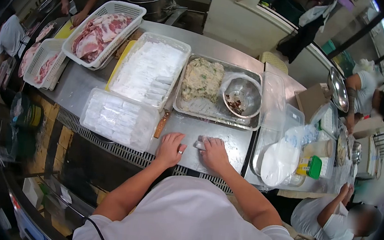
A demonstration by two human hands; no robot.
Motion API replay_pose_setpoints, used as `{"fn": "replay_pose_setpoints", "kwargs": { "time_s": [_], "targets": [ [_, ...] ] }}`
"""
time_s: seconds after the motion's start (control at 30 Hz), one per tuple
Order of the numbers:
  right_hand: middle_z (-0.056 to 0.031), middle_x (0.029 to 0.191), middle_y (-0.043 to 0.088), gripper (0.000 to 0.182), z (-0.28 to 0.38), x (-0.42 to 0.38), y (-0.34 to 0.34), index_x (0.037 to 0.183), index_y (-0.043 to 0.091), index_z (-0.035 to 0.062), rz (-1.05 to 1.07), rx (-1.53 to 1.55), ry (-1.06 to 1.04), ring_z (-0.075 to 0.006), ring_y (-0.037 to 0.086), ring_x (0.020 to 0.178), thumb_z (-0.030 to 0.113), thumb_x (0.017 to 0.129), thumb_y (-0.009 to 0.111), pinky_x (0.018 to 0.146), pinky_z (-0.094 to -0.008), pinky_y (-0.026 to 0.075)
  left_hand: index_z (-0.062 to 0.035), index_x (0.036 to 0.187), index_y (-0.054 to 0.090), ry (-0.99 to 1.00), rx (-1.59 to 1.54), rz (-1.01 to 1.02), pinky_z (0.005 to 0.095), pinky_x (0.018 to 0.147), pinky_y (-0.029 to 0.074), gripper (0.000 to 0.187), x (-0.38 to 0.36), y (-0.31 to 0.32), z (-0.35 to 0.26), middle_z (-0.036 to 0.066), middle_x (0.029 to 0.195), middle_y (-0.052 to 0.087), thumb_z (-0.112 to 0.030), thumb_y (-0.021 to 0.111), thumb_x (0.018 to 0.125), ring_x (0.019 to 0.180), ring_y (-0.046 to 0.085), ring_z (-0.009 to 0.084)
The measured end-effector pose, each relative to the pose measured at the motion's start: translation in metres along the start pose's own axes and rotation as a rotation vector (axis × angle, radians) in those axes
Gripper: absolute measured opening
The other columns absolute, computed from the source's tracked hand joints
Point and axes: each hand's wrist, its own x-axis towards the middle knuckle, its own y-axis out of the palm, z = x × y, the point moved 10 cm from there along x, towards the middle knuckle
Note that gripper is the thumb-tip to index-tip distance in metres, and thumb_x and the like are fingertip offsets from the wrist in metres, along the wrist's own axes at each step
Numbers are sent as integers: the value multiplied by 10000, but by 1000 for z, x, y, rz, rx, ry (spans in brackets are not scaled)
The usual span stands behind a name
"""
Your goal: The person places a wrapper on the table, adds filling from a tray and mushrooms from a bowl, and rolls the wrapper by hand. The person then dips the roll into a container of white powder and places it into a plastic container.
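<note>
My left hand (pixel 170 149) rests on the steel table with its fingers stretched forward and nothing visible in it; a ring shows on one finger. My right hand (pixel 214 153) lies a little to the right, its fingers over a small whitish roll (pixel 200 145) on the tabletop. Beyond my left hand is a wooden-handled tool (pixel 161 125), its other end hidden by the trays. A clear lidded box (pixel 118 118) of white rolls stands to the left. Ahead, a metal tray (pixel 210 117) holds a pale minced mixture (pixel 202 80) with green bits and a steel bowl (pixel 242 97) with dark bits.
A white tub (pixel 187 50) of rolls and a basket (pixel 138 9) of raw meat (pixel 99 37) stand at the back left. Plastic containers and a green-lidded jar (pixel 310 166) crowd the right. Co-workers stand at the far left and right.
</note>
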Motion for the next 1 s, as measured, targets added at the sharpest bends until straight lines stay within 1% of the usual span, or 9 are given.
{"fn": "replay_pose_setpoints", "kwargs": {
  "time_s": [0.13,0.23,0.3,0.37,0.5,0.63,0.73,0.93,1.0],
  "targets": [
    [-238,1233,723,522,-11,26,-2,1397,669,-14,99,268,128,-431,677,1160,194,930,774,1049,-492,521,-33,1377,645,16,-1,-11,514,1123,421,464,-2,-2,0,152,1338,672,-282,708,990,1267,602,365],
    [-282,1249,728,460,-18,76,-27,1345,704,-26,-77,514,183,-455,698,1162,174,933,747,1031,-501,543,-31,1337,648,54,6,-42,510,1092,444,448,0,-6,-4,157,1306,673,-257,733,959,1228,611,378],
    [-281,1228,748,458,2,137,-71,1330,714,-37,-36,491,222,-446,726,1145,179,928,752,1014,-485,564,-34,1317,648,62,-2,-64,517,1081,454,448,-2,-5,-2,158,1297,672,-256,750,941,1219,613,378],
    [-286,1145,764,437,10,198,-93,1299,733,-30,-228,572,103,-452,742,1078,189,923,761,970,-478,581,-36,1320,646,58,-18,-55,519,1084,453,453,-1,-6,-2,155,1303,670,-261,752,941,1225,611,376],
    [-286,1160,767,381,57,307,-115,1232,760,-31,-131,418,-4,-445,741,1094,183,916,747,994,-500,573,-33,1338,649,17,-22,5,503,1115,441,460,0,-2,3,151,1327,665,-291,737,968,1258,603,354],
    [-248,1150,788,306,69,369,-67,1145,796,-3,-67,68,-134,-414,751,1100,182,916,714,1012,-503,570,-21,1340,660,20,-27,-26,499,1089,465,472,-3,-3,5,157,1294,675,-305,745,972,1229,620,353],
    [-212,1138,805,264,59,384,-13,1094,820,46,339,-260,-47,-399,753,1116,183,913,686,1011,-491,573,-22,1329,674,23,-50,-60,495,1070,484,457,-3,-8,5,154,1280,686,-313,747,983,1211,633,352],
    [-210,1164,802,320,61,382,-29,1165,833,99,286,-106,-107,-385,753,1136,146,900,661,1007,-486,576,-28,1330,674,38,-71,-60,501,1085,472,450,-4,-6,5,148,1299,688,-317,743,991,1236,626,349],
    [-229,1162,792,338,57,375,-58,1187,826,85,70,54,-126,-394,750,1131,118,898,654,996,-482,579,-32,1331,672,33,-65,-42,502,1101,460,451,-3,-4,6,148,1305,687,-311,745,984,1245,621,351]
  ]
}}
